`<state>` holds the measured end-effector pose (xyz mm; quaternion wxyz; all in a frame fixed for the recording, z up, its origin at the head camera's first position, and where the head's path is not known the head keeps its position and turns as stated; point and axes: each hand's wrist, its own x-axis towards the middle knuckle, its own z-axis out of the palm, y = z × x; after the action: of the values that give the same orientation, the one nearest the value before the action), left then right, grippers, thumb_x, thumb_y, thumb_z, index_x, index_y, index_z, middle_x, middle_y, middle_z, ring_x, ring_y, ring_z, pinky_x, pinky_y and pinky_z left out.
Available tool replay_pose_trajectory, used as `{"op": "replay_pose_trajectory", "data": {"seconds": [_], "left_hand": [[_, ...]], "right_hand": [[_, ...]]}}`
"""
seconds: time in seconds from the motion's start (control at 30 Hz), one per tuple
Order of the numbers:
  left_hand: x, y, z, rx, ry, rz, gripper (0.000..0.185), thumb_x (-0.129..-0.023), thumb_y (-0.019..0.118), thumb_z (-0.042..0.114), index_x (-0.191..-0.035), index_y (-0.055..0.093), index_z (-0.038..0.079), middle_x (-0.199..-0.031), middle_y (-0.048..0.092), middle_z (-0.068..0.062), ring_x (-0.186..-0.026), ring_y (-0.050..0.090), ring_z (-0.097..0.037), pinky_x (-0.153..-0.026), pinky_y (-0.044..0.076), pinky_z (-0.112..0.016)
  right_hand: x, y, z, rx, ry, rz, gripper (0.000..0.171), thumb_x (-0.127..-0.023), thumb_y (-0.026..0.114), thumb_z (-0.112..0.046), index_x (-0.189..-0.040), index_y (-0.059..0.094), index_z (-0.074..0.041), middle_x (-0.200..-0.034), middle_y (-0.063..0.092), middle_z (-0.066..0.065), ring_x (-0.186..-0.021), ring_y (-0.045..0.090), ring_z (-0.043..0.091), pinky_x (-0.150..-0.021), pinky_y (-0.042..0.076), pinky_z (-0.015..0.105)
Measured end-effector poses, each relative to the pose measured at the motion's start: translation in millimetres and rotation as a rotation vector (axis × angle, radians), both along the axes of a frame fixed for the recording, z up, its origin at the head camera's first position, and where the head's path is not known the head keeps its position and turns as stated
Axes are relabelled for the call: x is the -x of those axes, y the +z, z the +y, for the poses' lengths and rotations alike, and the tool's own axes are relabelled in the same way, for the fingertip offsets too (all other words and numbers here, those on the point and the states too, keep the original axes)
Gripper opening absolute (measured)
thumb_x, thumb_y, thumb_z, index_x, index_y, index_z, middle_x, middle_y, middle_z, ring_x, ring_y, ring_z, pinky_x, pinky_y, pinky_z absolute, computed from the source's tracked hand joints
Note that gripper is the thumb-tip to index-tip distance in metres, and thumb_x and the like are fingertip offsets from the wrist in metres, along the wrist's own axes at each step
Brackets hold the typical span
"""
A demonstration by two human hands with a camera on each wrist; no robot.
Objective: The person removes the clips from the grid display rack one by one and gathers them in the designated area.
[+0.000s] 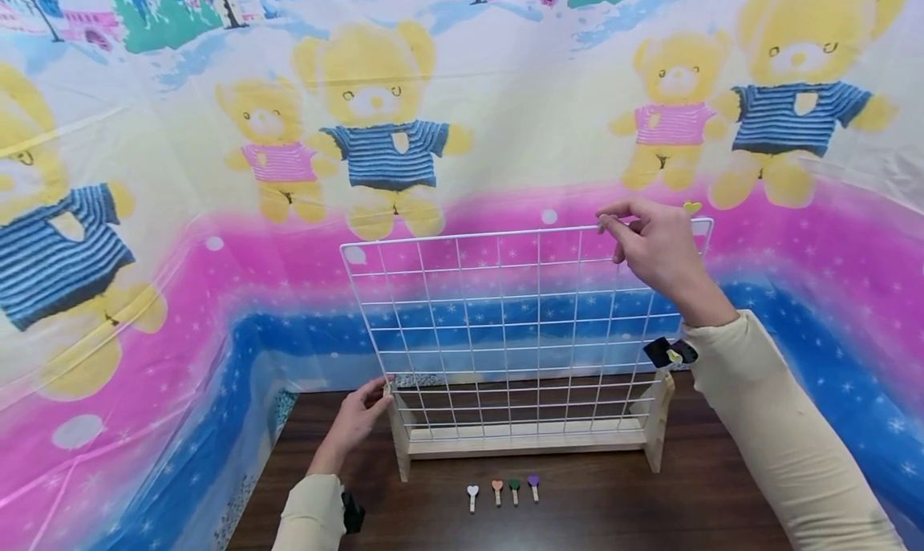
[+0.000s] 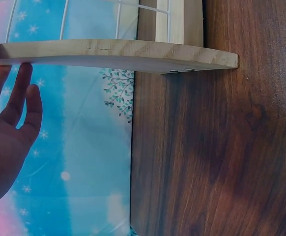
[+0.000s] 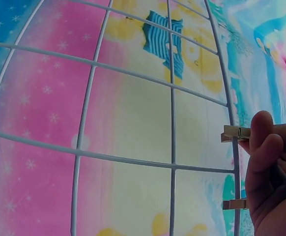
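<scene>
A white wire grid [image 1: 462,237] stands upright in a wooden stand [image 1: 527,445]. My right hand [image 1: 655,245] is at the grid's top wire, toward the right, and pinches a small wooden clothespin [image 3: 236,132] whose jaws straddle that wire. The pinched pin's far end is hidden by my fingers. Close by on the same wire sits another clothespin [image 3: 235,204], topped with a yellow heart [image 1: 692,208] in the head view. Lower left, my left hand [image 1: 355,419] grips the upper end of the stand's left side piece [image 2: 108,48], thumb and fingers on opposite faces.
In front of the stand, several heart-topped clothespins lie in a row on the dark wooden table [image 1: 592,507]: white [image 1: 472,493], orange [image 1: 497,488], green [image 1: 515,487] and purple [image 1: 533,484]. A printed bear cloth [image 1: 505,150] hangs behind and around the table.
</scene>
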<state>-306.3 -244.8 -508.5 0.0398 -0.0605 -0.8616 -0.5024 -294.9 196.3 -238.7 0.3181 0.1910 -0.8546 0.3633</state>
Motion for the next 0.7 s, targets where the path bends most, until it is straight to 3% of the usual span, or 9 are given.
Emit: {"op": "replay_pose_trajectory", "data": {"seconds": [0.13, 0.37, 0.63, 0.7], "left_hand": [[0.3, 0.1, 0.1, 0.001, 0.002, 0.003, 0.037, -0.096, 0.056, 0.013, -0.134, 0.055, 0.013, -0.119, 0.06, -0.015, -0.108, 0.055, -0.029, -0.084, 0.049, -0.043], [-0.6, 0.5, 0.3, 0.009, -0.001, 0.007, 0.038, -0.096, 0.056, 0.012, -0.134, 0.054, 0.011, -0.119, 0.06, -0.015, -0.108, 0.055, -0.029, -0.084, 0.049, -0.043], [-0.7, 1.4, 0.5, 0.007, -0.003, 0.002, 0.039, -0.097, 0.055, 0.012, -0.135, 0.053, 0.009, -0.121, 0.059, -0.016, -0.109, 0.054, -0.03, -0.085, 0.049, -0.043], [-0.4, 1.1, 0.3, 0.007, -0.006, 0.002, 0.039, -0.097, 0.055, 0.012, -0.136, 0.052, 0.009, -0.121, 0.058, -0.017, -0.11, 0.054, -0.03, -0.085, 0.048, -0.044]], "right_hand": [[1.2, 0.1, 0.7, 0.054, -0.001, -0.056, 0.023, -0.094, 0.059, -0.031, -0.102, 0.07, -0.012, -0.065, 0.063, 0.006, -0.05, 0.056, 0.017, -0.034, 0.032, 0.029], [0.9, 0.3, -0.4, 0.083, -0.005, -0.077, 0.026, -0.094, 0.058, -0.033, -0.103, 0.07, -0.012, -0.072, 0.065, 0.006, -0.052, 0.056, 0.022, -0.043, 0.042, 0.029], [2.3, -1.8, -5.1, 0.026, -0.013, 0.081, 0.019, -0.094, 0.061, -0.024, -0.098, 0.071, -0.008, -0.082, 0.07, 0.006, -0.053, 0.058, 0.013, -0.038, 0.036, 0.023], [1.8, -2.2, -5.4, 0.042, -0.008, 0.084, 0.019, -0.093, 0.062, -0.023, -0.098, 0.071, -0.008, -0.082, 0.07, 0.008, -0.051, 0.057, 0.012, -0.037, 0.036, 0.021]]}}
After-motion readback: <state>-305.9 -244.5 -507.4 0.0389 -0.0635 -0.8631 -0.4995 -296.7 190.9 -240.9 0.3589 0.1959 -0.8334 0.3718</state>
